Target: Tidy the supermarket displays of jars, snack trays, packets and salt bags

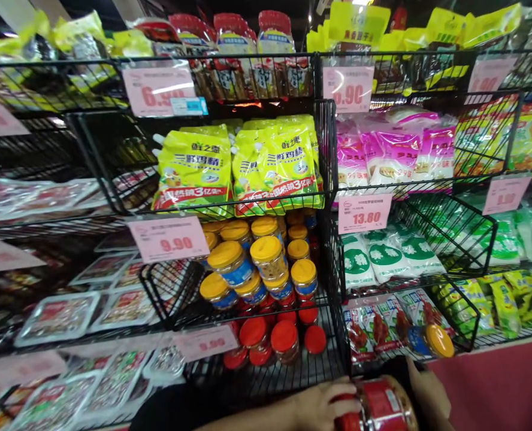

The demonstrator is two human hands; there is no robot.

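Note:
At the bottom edge of the head view, both my hands hold one red-lidded jar [380,407] lying on its side in front of the lowest wire basket [293,374]. My left hand [322,406] wraps its fingers round the red lid end. On the jar's right end lies my right hand [430,395], fingers curled against it. Just above, more red-lidded jars [270,341] stand in that basket, and yellow-lidded jars [257,263] fill the basket higher up.
Black wire shelves carry yellow-green pouches [234,167], pink bags [392,152], white-green bags [385,257] and snack packets [383,323]. One yellow-lidded jar [432,341] lies among the packets. Pink price tags [169,238] hang on basket fronts. Flat trays [59,314] fill the left.

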